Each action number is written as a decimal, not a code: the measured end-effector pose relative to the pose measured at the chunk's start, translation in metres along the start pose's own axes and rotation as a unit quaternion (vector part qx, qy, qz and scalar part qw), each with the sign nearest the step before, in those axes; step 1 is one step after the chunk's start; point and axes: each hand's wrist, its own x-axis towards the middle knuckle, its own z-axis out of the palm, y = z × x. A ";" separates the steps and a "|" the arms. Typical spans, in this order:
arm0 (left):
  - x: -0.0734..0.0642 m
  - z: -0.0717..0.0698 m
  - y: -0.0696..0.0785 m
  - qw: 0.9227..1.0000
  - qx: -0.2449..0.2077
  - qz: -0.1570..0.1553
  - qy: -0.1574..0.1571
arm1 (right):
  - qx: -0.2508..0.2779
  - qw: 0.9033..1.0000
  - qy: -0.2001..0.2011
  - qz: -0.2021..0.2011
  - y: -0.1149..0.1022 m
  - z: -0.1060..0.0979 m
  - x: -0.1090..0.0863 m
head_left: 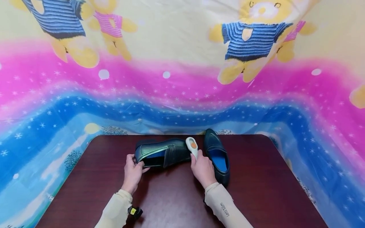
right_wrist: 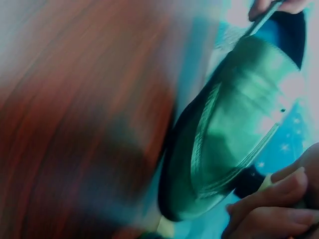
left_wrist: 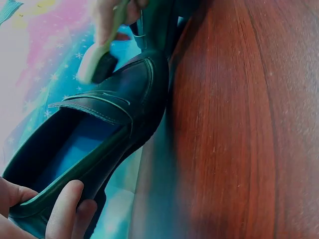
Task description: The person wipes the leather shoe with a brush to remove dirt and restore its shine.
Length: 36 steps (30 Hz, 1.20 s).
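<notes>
A dark green leather loafer (head_left: 178, 149) with a blue insole lies tilted on its side, toe to the right in the head view. My left hand (head_left: 132, 174) grips its heel end, thumb at the opening's rim, as the left wrist view also shows. My right hand (head_left: 204, 171) holds a shoe brush (head_left: 192, 145) with a pale handle and an orange oval by the loafer's toe. Its dark bristles (left_wrist: 105, 67) are close to the upper; whether they touch cannot be told. The matching loafer (head_left: 212, 141) stands upright just right of my right hand.
Both shoes are near the far edge of a dark red-brown wooden table (head_left: 174, 202). Behind the table hangs a cloth (head_left: 171, 91) with bears and snowflakes, which also runs down both sides. A black strap with a yellow piece (head_left: 134, 211) sits at the left wrist.
</notes>
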 end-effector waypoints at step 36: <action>0.004 -0.008 0.004 0.997 0.071 -0.010 -0.015 | 0.093 0.991 -0.078 0.059 0.116 -0.146 0.051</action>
